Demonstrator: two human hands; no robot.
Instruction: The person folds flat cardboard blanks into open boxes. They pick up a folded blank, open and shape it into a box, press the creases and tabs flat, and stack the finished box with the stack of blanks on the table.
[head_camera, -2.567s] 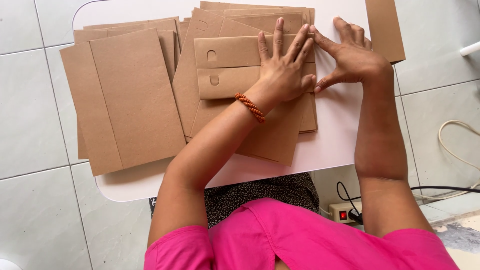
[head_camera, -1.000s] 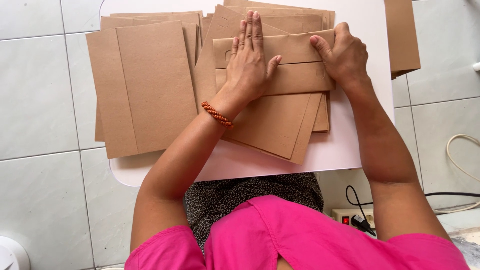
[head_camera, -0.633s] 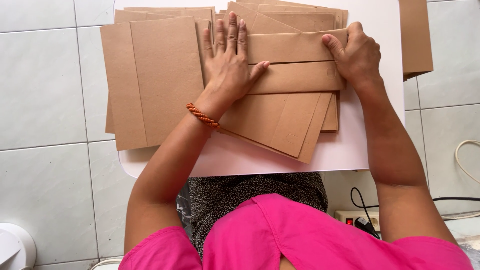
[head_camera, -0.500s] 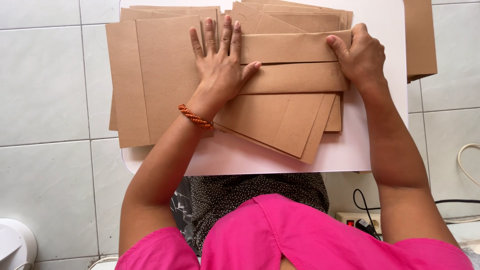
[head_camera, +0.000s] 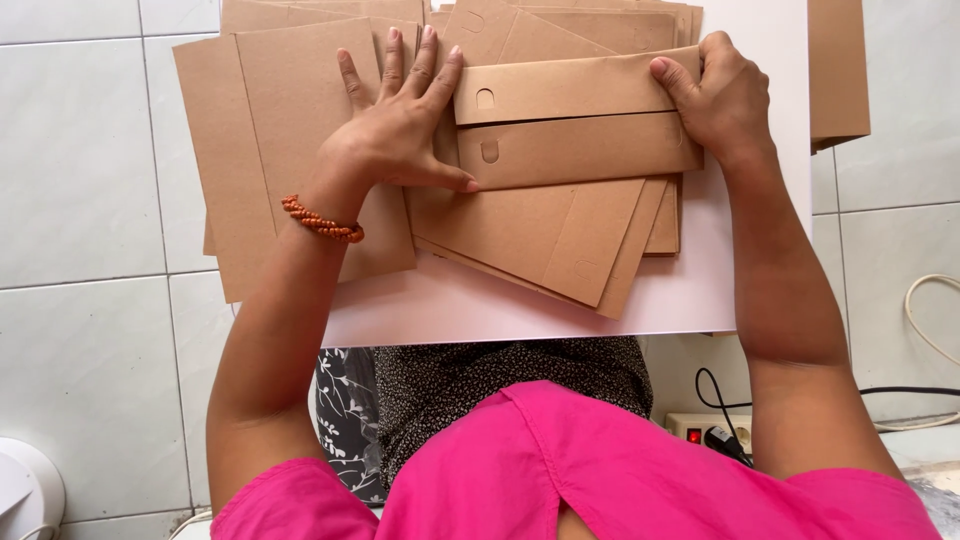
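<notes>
A: Pressing flat, the left hand (head_camera: 395, 140) is lying open, fingers spread, at the left end of the folded cardboard piece (head_camera: 575, 120).
B: And the right hand (head_camera: 725, 100) is gripping its right end, on the cardboard stack (head_camera: 560, 235) covering the white table (head_camera: 500, 305).

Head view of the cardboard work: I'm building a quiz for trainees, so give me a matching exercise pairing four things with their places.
1. Left hand
2. Right hand
3. Orange bead bracelet
4. White power strip

a. on the floor, under the table
b. around the left wrist
c. on the right end of the folded brown cardboard piece
d. flat at that piece's left end

Pairs: 1-d, 2-c, 3-b, 4-a
</notes>
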